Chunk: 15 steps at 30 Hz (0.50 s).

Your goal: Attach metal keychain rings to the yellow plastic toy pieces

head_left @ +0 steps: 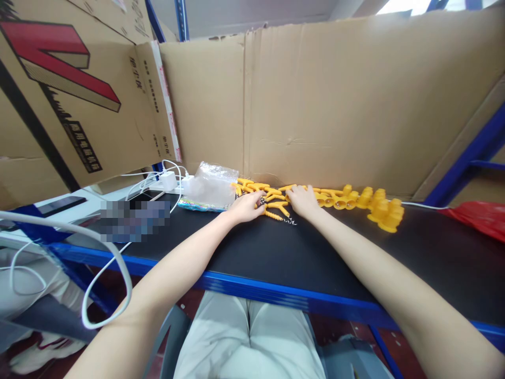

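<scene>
My left hand (245, 207) and right hand (302, 201) rest loosely open-fingered on light, stiff yellow plastic ridged keychain pieces (276, 202), probably easiest pinched mid-shaft, not by their dangling metal chains.

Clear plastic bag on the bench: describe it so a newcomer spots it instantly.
Start at the cardboard wall behind the black benchtop. Along its foot runs a row of yellow plastic parts; the left hand rests at the row's left end. Just left of that hand lies the clear plastic bag, the only crinkled, see-through item there, with a white charger on its other side.
</scene>
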Tool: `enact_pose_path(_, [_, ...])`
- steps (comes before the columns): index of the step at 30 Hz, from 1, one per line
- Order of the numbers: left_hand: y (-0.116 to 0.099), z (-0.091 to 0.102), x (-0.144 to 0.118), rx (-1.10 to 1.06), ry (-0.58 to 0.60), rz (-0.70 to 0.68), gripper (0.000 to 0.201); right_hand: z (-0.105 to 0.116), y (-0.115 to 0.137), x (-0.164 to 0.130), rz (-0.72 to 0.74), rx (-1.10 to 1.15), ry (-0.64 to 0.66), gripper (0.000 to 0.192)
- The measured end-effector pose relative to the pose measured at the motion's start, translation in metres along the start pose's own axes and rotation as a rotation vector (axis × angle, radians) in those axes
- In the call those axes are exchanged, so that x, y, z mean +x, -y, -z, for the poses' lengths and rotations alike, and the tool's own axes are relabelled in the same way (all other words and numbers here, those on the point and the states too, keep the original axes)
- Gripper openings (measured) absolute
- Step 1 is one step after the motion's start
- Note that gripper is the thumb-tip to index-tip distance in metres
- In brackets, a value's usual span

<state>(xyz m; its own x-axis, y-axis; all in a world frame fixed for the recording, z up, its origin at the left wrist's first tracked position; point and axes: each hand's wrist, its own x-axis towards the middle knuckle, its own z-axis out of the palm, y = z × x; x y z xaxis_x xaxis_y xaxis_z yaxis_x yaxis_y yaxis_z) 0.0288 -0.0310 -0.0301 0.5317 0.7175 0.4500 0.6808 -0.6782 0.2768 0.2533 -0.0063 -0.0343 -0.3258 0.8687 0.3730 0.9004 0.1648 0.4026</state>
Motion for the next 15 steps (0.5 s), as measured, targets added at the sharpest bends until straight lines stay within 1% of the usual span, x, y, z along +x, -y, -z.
enact_pose_path(3, [0.001,0.000,0.000,0.012,0.011,-0.007,0.035,-0.004,-0.002,0.001,-0.033,0.052,0.034,0.033])
enact_pose_path(5, [0.001,-0.001,0.000,0.027,0.023,-0.020,0.033,-0.005,-0.005,0.001,-0.051,0.087,0.085,0.035])
enact_pose_path(9, [0.001,-0.001,-0.001,0.083,0.089,-0.052,0.034,0.003,-0.015,0.001,-0.103,0.165,0.193,0.044])
enact_pose_path(11, [0.002,-0.001,-0.001,0.104,0.133,-0.054,0.038,0.011,-0.027,-0.001,-0.127,0.209,0.216,0.046])
enact_pose_path(13, [0.002,-0.001,-0.001,0.109,0.169,-0.053,0.041,0.019,-0.043,-0.005,-0.154,0.259,0.220,0.047])
enact_pose_path(15, [0.003,-0.002,-0.001,0.112,0.199,-0.053,0.041,0.027,-0.063,-0.013,-0.198,0.309,0.190,0.047])
